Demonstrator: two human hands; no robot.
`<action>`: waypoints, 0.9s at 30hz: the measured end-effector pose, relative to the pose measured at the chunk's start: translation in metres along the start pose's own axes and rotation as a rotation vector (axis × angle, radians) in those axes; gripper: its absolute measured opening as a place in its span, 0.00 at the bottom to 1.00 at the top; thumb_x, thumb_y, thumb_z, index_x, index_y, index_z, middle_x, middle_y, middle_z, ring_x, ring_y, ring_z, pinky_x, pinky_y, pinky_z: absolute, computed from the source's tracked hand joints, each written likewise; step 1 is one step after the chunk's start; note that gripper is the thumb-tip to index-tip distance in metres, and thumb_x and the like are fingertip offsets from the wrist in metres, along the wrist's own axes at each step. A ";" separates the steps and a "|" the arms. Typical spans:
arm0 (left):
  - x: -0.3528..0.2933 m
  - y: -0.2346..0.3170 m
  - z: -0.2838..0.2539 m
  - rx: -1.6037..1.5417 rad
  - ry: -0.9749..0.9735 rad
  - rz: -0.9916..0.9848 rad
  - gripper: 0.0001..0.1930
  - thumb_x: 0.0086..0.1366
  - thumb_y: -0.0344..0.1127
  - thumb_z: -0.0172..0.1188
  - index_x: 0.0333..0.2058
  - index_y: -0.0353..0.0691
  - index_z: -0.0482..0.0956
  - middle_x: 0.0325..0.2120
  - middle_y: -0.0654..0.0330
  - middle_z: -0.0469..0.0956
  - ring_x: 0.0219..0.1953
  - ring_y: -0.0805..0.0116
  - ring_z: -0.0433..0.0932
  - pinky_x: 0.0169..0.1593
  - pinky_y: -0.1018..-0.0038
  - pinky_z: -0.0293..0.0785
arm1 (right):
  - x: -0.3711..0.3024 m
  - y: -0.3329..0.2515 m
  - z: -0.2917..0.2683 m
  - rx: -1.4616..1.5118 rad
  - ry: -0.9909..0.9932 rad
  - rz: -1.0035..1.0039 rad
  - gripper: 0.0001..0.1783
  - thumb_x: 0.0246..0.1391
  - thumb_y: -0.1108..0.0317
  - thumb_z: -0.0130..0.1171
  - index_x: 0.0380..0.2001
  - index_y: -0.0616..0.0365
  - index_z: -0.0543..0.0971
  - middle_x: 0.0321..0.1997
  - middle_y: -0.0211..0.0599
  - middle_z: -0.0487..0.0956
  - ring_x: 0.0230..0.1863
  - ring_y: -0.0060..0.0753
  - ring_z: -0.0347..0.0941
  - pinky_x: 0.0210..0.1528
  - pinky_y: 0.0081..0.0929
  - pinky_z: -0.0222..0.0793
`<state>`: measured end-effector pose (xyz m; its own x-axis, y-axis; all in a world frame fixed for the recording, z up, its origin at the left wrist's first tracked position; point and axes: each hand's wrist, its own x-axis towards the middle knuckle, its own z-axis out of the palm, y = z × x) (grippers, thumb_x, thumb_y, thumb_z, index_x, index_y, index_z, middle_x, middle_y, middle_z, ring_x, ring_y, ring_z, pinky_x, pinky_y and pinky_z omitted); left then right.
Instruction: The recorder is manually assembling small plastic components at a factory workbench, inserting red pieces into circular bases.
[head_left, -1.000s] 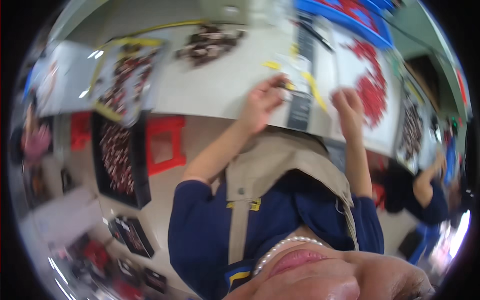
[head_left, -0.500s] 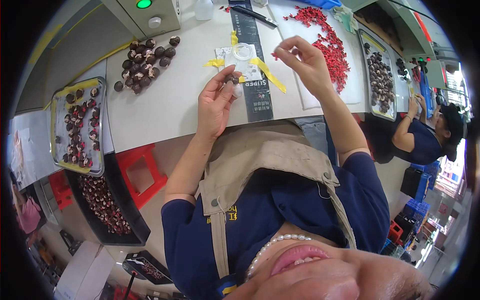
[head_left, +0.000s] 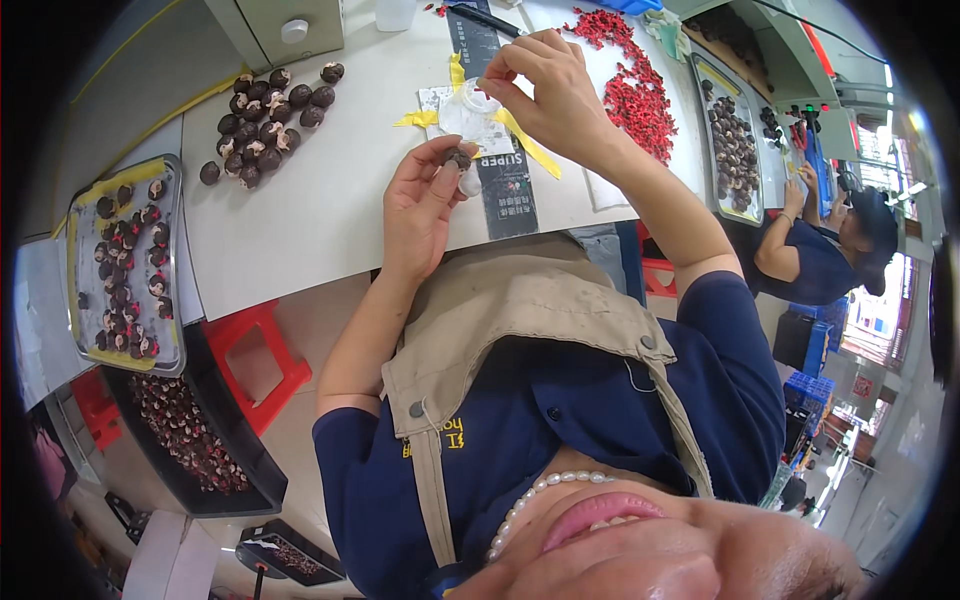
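Observation:
My left hand (head_left: 420, 205) pinches a small brown doll head (head_left: 457, 158), round and glossy, between thumb and fingers. Just under it, a small white piece (head_left: 469, 184) shows beside my fingertips. My right hand (head_left: 545, 92) reaches over a shallow round clear dish (head_left: 465, 112), its thumb and forefinger closed on a tiny red piece that is barely visible. The dish sits on a white pad (head_left: 492, 137) held down with yellow tape (head_left: 538, 155), on top of a dark printed strip (head_left: 512, 205).
Loose brown doll heads (head_left: 262, 125) lie to the left. Beyond them is a tray (head_left: 178, 300) of heads with red bits. Red pieces (head_left: 640, 110) are heaped at the right, near another tray (head_left: 742, 205). A black pen (head_left: 485, 20) lies at the back. A co-worker (head_left: 815, 240) sits far right.
My right hand has moved left from beside the red pieces to over the clear dish. My left hand still holds the doll head. The view has shifted slightly.

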<state>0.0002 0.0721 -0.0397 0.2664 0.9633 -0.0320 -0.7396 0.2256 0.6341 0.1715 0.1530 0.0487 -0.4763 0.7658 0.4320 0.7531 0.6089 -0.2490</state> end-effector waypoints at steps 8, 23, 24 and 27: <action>0.000 0.001 0.001 -0.016 -0.005 -0.018 0.15 0.66 0.29 0.50 0.51 0.36 0.67 0.45 0.56 0.74 0.44 0.75 0.72 0.46 0.79 0.71 | 0.002 -0.002 -0.012 -0.004 0.066 -0.020 0.05 0.47 0.67 0.62 0.24 0.55 0.77 0.25 0.28 0.75 0.37 0.32 0.67 0.44 0.32 0.56; 0.004 -0.004 0.007 -0.052 0.017 -0.050 0.17 0.66 0.29 0.51 0.53 0.36 0.67 0.45 0.58 0.74 0.45 0.77 0.72 0.46 0.79 0.72 | -0.022 -0.026 -0.009 0.646 -0.074 0.273 0.07 0.51 0.69 0.60 0.28 0.61 0.76 0.28 0.32 0.76 0.32 0.25 0.72 0.36 0.24 0.67; 0.005 -0.005 0.008 -0.055 0.031 -0.038 0.17 0.66 0.29 0.51 0.53 0.36 0.67 0.44 0.59 0.74 0.44 0.77 0.73 0.45 0.80 0.72 | -0.025 -0.028 -0.010 0.833 -0.170 0.396 0.07 0.53 0.70 0.58 0.29 0.63 0.74 0.29 0.31 0.76 0.35 0.19 0.72 0.39 0.21 0.69; 0.006 -0.005 0.008 -0.069 0.042 -0.031 0.16 0.65 0.29 0.51 0.52 0.36 0.68 0.43 0.61 0.75 0.42 0.78 0.73 0.43 0.80 0.72 | -0.032 -0.023 -0.001 0.933 -0.253 0.511 0.09 0.54 0.67 0.59 0.31 0.63 0.74 0.29 0.29 0.76 0.35 0.17 0.72 0.36 0.18 0.68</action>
<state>0.0103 0.0753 -0.0372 0.2650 0.9606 -0.0839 -0.7726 0.2636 0.5776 0.1701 0.1143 0.0409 -0.3650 0.9281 -0.0737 0.2991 0.0419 -0.9533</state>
